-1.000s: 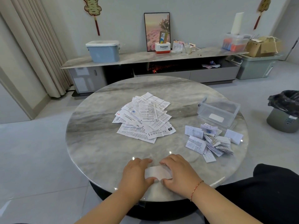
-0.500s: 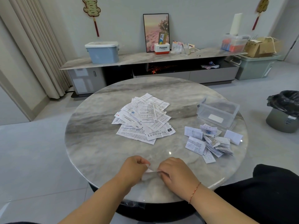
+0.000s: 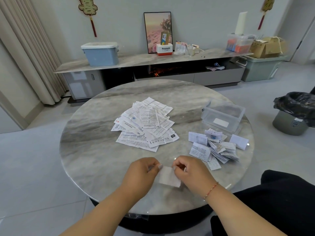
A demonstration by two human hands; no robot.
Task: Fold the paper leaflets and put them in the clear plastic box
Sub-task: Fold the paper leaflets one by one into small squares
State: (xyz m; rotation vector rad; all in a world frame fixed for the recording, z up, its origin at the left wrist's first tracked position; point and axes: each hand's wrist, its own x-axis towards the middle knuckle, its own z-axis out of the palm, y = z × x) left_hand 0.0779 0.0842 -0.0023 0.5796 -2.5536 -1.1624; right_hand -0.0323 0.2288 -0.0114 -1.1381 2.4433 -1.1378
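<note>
Small white folded paper leaflet [image 3: 169, 176] pinched at its far corners, left hand [image 3: 142, 174] on the left corner with thumb and fingers curled onto the paper, right hand [image 3: 191, 172] on the right corner likewise; both closed on the sheet, nothing else held. Held just over the near edge of the round grey marble-look table [image 3: 88, 150], near edge of the paper hanging down, probably to line up edges for another fold or check the crease. Loose heap of flat unfolded printed leaflets [image 3: 144, 126] at table centre, within reach as supply. Smaller cluster of already folded leaflets [image 3: 214, 148] to the right, just beside the clear rectangular plastic box [image 3: 223, 114], likely staged for loading in one go. Box open, lid not visible, apparently holding no leaflets; only a white label patch [image 3: 221, 122] showing, inside or stuck on, cannot tell which. Task judged early to midway: many sheets unfolded, nothing boxed. Black-bagged grey waste bin [image 3: 293, 116] on floor, far right, well apart.
</note>
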